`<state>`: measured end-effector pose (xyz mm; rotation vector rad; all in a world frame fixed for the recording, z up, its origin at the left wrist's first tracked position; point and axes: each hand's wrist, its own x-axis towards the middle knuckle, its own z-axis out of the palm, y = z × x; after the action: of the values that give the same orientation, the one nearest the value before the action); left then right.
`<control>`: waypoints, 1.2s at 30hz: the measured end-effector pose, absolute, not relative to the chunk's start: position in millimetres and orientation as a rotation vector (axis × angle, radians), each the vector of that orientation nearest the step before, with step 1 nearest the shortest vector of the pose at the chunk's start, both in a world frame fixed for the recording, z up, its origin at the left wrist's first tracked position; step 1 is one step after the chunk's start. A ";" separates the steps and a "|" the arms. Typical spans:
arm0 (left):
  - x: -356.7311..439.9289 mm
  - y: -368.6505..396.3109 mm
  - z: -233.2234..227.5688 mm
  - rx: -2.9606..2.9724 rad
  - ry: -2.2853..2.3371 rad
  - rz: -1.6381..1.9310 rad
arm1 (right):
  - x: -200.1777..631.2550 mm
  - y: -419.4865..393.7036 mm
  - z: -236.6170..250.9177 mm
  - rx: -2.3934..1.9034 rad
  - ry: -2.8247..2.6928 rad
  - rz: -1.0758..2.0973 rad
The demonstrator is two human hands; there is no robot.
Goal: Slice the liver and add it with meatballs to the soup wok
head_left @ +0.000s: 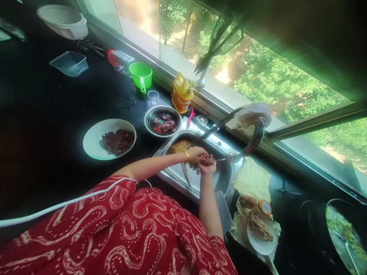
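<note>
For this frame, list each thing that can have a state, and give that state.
left hand: over the sink, gripping a piece of meat
right hand: on the same piece
piece of meat: held below the faucet
sink: sponge inside
white plate: holds dark meat
steel bowl: holds meat
green cup: upright
yellow bottle: upright, capped

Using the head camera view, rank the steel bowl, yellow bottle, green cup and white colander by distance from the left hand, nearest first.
From the left hand at the sink:
1. Steel bowl, beside the sink's rim.
2. Yellow bottle, by the window sill.
3. Green cup, farther along the counter.
4. White colander, far corner.
</note>
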<state>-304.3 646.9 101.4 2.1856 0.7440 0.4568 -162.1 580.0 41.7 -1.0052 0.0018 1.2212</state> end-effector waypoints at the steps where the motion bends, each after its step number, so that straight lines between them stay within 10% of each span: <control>1: -327.3 663.9 105.2 2.188 0.815 0.462 | -160.6 579.6 39.9 -1.003 0.023 1.237; 15: -432.6 770.3 105.5 2.622 1.340 -0.216 | -161.2 570.6 41.8 -1.089 0.038 1.308; 36: -465.5 735.8 119.7 2.356 1.244 -0.040 | -281.6 637.7 86.1 -1.052 0.165 1.771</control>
<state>-465.5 735.8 119.7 2.3564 1.2437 -0.0400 -281.6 637.7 86.1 -1.0515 0.1652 1.7711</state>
